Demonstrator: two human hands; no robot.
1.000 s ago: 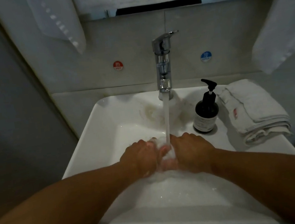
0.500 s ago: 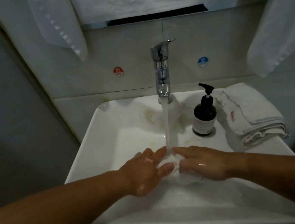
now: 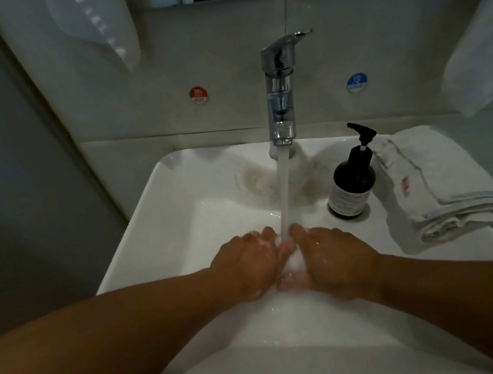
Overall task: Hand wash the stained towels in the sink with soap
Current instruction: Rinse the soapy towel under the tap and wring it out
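Note:
My left hand [image 3: 250, 262] and my right hand [image 3: 336, 256] meet in the white sink [image 3: 151, 229], knuckles up, under the running stream from the chrome faucet [image 3: 280, 89]. Between the fingers is a bunched, wet white towel [image 3: 295, 263] with foam on it; most of it is hidden by my hands. A second white towel [image 3: 444, 190], folded and marked with a red stain, lies on the sink's right ledge. A dark pump soap bottle [image 3: 352, 183] stands between that towel and the faucet.
Faint brownish-pink marks show on the sink's back slope [image 3: 253, 179]. White towels hang at the upper left [image 3: 95, 28] and upper right [image 3: 482, 43]. Red hot [image 3: 198, 94] and blue cold [image 3: 356, 82] stickers sit on the tiled wall. A grey wall closes in on the left.
My fingers were spread flat over the white towel half a second ago; now both hands have curled and pressed together on it under the stream. The camera has shifted slightly.

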